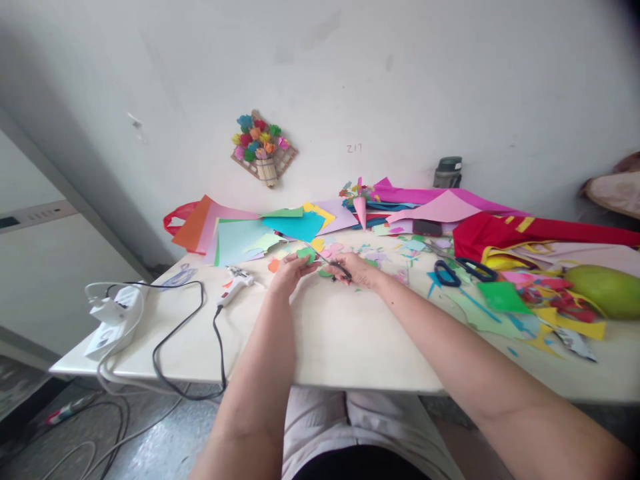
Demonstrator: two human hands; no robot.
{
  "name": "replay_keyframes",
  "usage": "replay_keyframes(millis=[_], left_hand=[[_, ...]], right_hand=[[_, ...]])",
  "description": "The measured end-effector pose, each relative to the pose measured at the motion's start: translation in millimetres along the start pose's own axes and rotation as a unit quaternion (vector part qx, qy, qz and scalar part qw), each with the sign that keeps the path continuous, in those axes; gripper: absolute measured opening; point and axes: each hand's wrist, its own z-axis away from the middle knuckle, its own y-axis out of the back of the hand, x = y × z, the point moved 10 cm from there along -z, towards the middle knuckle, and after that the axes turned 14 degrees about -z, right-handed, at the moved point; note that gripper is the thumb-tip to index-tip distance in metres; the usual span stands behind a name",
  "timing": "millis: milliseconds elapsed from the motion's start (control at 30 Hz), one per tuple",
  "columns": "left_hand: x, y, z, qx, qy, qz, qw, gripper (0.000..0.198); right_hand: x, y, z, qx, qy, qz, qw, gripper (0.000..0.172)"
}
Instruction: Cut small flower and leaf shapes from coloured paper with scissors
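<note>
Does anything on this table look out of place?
What looks like a green fruit, at the right, seems odd among colourful scraps. Also, the black cord of the glue gun sags over the table edge, where it might snag.

Green piece (306, 254): matt paper. Held scissors (341, 269): blades of metal, handle seemingly of plastic. Table (360, 340): smooth, with weak shine. Glue gun (235, 287) and power strip (107, 337): smooth plastic. Loose sheets (295, 225): paper, matt. Red material (545, 232): looks like cloth. Wall (400, 87): matt. Floor (157, 427): stone-like, glossy. Wall ornament (268, 173): thin sticks, wood-like.
</note>
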Motion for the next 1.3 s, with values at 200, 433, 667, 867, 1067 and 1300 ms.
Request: replay_keyframes(millis=[200, 433, 667, 867, 1067, 1300], left_hand=[[5.0, 28.5, -3.8, 0.096, -0.053, -0.015, 0.994, 0.035], [3.9, 61.8, 3.5, 0.248, -0.052, 0.035, 0.967, 0.028], [2.8, 68.5, 6.2, 0.283, -0.038, 0.044, 0.957, 0.023], [3.5, 59.8, -1.1, 0.246, -0.048, -0.040, 0.967, 0.033], [-2.3, 31.0, -8.9, 0.167, -0.044, -0.165, 0.971, 0.031], [8.7, -0.2, -6.7, 0.120, -0.072, -0.408, 0.902, 0.021]], right_hand=[[6.9, -4.1, 7.5, -0.017, -0.063, -0.027, 0.998, 0.029], [24.3, -13.8, 14.3, -0.114, -0.151, -0.065, 0.980, 0.039], [31.7, -17.9, 21.7, -0.156, -0.226, 0.019, 0.961, 0.040], [-17.2, 21.1, 9.6, -0.048, -0.023, -0.091, 0.994, 0.042], [-19.6, 57.1, 8.4, 0.092, 0.003, -0.097, 0.991, 0.036], [-25.8, 78.0, 10.9, 0.184, 0.027, -0.091, 0.978, 0.033]])
